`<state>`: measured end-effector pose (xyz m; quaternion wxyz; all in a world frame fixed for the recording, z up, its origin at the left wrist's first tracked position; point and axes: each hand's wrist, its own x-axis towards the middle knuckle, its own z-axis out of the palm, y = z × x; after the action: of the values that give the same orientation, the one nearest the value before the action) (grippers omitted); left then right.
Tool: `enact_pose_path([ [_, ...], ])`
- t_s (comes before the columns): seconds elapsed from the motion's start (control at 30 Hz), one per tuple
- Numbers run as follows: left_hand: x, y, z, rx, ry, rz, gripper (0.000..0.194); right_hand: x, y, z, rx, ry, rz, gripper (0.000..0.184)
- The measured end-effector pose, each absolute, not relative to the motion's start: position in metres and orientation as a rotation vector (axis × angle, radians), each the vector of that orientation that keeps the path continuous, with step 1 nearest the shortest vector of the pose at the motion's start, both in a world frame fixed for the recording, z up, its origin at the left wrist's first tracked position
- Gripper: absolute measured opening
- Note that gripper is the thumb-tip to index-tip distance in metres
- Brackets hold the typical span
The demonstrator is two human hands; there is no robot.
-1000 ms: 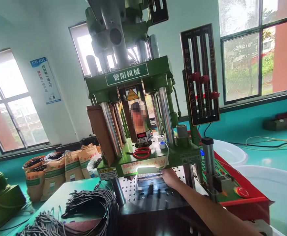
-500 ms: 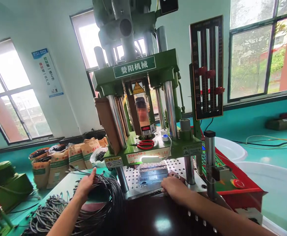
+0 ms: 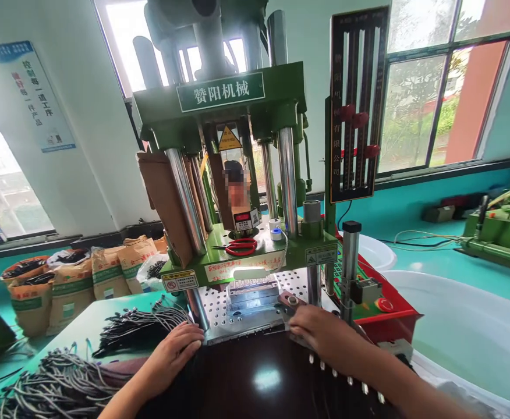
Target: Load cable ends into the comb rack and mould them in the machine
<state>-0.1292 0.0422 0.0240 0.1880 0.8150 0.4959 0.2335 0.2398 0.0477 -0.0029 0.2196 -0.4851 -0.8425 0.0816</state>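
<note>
A green vertical press (image 3: 220,96) stands in front of me, with a metal mould block (image 3: 251,298) on its perforated steel plate (image 3: 215,317). My right hand (image 3: 320,334) rests at the plate's front right corner, fingers curled beside a small metal piece (image 3: 289,301); what it holds, if anything, is hidden. My left hand (image 3: 173,352) lies at the plate's front left edge, fingers bent over dark cables (image 3: 139,326). More grey cables (image 3: 49,387) are piled at the lower left. Red scissors (image 3: 237,247) lie on the green press table.
A person stands behind the press, partly hidden by its columns. Brown sacks (image 3: 69,285) line the floor at left. Large white tubs (image 3: 468,343) sit at right, next to a red control box (image 3: 379,311). A dark glossy panel (image 3: 259,378) lies between my arms.
My left hand has come off the cable bundle and moved right to the plate's front edge. The right hand has barely shifted. The view has dropped and swung slightly.
</note>
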Motion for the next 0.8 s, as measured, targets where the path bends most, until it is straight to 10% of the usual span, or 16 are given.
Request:
enact_pose_path([
  [0.4, 0.050, 0.064, -0.016, 2.408, 1.046, 0.544, 0.037, 0.383, -0.034, -0.123, -1.721, -1.948, 0.364, 0.035],
  [0.8, 0.011, 0.065, -0.024, 1.654, 1.142, 0.779, 0.019, 0.319, -0.001, -0.053, -1.512, -1.641, 0.501, 0.027],
])
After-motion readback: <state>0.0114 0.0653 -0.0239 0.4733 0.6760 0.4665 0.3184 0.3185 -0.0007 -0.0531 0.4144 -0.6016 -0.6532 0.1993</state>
